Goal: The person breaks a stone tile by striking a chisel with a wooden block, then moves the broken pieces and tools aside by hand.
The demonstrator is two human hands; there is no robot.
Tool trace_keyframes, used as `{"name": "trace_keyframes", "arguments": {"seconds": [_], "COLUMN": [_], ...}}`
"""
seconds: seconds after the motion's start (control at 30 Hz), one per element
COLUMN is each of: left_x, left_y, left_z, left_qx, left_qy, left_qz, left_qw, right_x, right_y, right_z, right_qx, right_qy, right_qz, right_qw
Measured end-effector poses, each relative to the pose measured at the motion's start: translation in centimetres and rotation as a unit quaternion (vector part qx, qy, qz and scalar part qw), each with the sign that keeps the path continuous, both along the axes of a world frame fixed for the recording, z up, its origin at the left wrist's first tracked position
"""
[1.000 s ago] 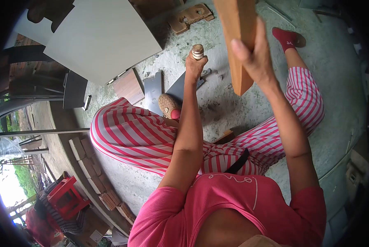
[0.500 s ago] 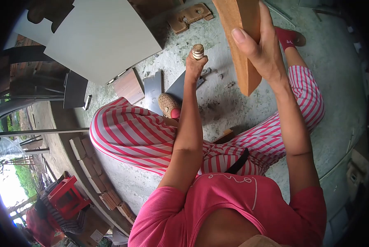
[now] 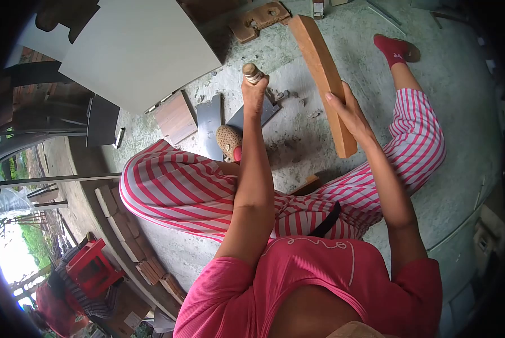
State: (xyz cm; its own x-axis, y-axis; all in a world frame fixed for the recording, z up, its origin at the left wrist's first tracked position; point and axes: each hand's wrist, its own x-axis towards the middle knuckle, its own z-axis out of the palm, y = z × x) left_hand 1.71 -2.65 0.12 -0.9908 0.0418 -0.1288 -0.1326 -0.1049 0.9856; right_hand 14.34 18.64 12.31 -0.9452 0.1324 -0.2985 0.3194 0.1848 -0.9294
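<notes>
a large flat grey panel is filling the upper left, beside a brown wood-grain board lying on the grey floor. the left hand is clamping its fingers around a brown-topped handle with pale bands. farther right, a long, four-sided brown wooden block is slanting above the floor, the right hand clamping its fingers on the lower half.
</notes>
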Motion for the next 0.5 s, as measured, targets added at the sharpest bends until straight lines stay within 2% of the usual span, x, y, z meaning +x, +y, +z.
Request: {"name": "trace_keyframes", "arguments": {"seconds": [0.23, 0.37, 0.5], "left_x": [-1.0, -0.9, -0.7], "left_y": [-4.7, -6.5, -7.9], "left_z": [-2.5, -4.0, -5.7], "left_qx": [0.203, 0.233, 0.262], "left_qy": [-0.008, -0.023, -0.025], "left_qz": [0.093, 0.174, 0.184], "left_qw": [0.975, 0.957, 0.947], "right_x": [2.3, 2.4, 2.4], "right_y": [0.9, 0.6, 0.9], "right_z": [-3.4, -3.1, -3.1], "right_qx": [-0.027, -0.046, -0.028], "right_qy": [-0.026, -0.029, -0.030], "right_qz": [-0.032, -0.047, -0.037], "right_qw": [0.999, 0.997, 0.998]}}
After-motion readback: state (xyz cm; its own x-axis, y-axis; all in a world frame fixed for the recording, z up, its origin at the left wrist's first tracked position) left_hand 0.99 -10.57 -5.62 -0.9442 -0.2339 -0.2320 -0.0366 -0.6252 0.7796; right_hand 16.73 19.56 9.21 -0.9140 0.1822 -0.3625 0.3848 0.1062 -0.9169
